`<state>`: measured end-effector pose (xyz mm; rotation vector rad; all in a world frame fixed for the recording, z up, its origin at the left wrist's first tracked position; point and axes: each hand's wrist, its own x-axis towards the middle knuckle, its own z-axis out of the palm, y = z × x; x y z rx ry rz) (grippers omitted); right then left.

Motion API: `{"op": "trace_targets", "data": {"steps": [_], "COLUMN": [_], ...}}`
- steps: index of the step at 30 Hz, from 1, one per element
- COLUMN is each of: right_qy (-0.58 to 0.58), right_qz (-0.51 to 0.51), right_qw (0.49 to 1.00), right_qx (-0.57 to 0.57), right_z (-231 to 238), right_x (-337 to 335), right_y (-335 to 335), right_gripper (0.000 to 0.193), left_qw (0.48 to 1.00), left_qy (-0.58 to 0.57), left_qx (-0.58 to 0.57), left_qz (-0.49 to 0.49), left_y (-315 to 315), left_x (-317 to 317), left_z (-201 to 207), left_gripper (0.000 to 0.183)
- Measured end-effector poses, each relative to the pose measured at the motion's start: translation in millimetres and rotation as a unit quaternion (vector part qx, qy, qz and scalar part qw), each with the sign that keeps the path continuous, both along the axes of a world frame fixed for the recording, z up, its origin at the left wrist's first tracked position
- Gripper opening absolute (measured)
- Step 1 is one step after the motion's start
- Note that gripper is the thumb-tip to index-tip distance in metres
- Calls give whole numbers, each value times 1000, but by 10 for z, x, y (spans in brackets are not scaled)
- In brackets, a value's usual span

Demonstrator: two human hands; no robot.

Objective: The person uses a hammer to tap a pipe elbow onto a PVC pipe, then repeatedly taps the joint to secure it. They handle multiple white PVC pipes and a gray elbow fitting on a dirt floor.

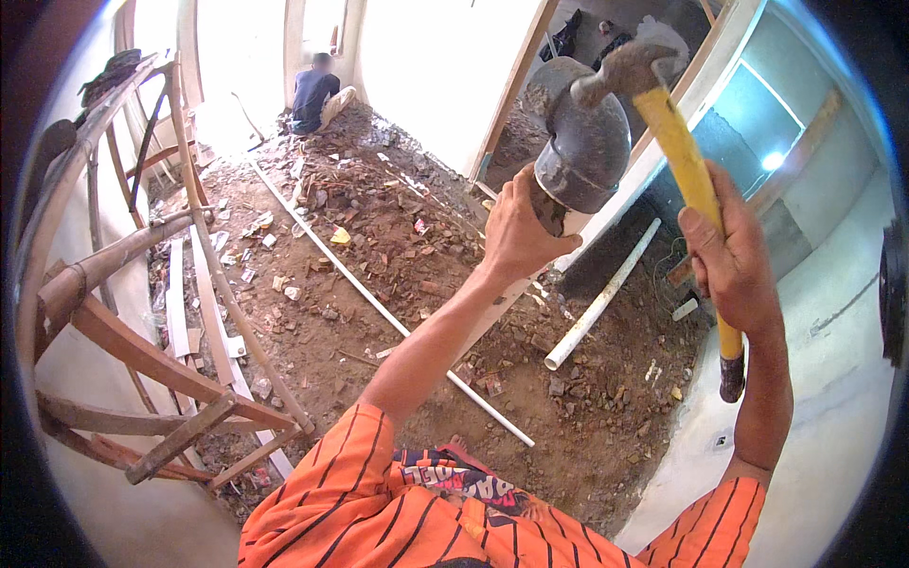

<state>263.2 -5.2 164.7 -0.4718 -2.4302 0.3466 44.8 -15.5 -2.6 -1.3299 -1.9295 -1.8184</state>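
Note:
My left hand point(521, 232) wraps round a dirt-stained pale pipe point(574, 222), just below a dark grey elbow fitting point(592, 151) on its upper end. In my right hand point(739, 251) is a claw hammer, gripped by its yellow handle point(686, 161). The metal hammer head point(625, 74) is raised at the top of the elbow, its striking face overlapping the fitting's rim in the picture. Whether it touches the fitting, I cannot tell. Part of the pipe is hidden behind my left hand and forearm.
A thin white pipe point(379, 308) and a thicker pale pipe point(606, 293) lie on the rubble-strewn dirt floor point(379, 246). Wooden scaffolding point(170, 364) stands at left. A person point(317, 99) squats near the far wall. A doorway frame point(511, 95) stands beyond the fitting; a plastered wall is at right.

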Motion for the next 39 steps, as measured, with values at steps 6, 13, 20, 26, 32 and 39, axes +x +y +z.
{"op": "trace_targets", "data": {"steps": [6, 13, 20, 26, 32, 39], "right_qy": [32, -64, -137, -53, -78, 102], "right_qz": [38, -28, -13, -86, 7, 40], "right_qw": [998, 985, 984, 992, 997, 991], "right_qx": [38, 158, 116, -72, -1, -83], "right_z": [-216, -142, -239, 42, -160, -85], "right_x": [-182, 70, -140, -59, -12, 245], "right_y": [100, 344, 185, 114, 132, 87], "right_gripper": [45, 41, 37, 42, 39, 39], "left_qw": [990, 984, 985, 980, 990, 863], "left_qy": [5, 13, 3, 16, 22, -223], "left_qx": [2, 34, 28, 20, 44, 115], "left_qz": [144, 174, 170, 197, 130, -437], "left_y": [68, 190, 222, 199, 133, -499], "left_x": [44, 93, 133, 120, 54, -870], "left_z": [-117, -125, -112, -153, -104, -32], "left_gripper": [99, 99, 100, 101, 98, 112]}}
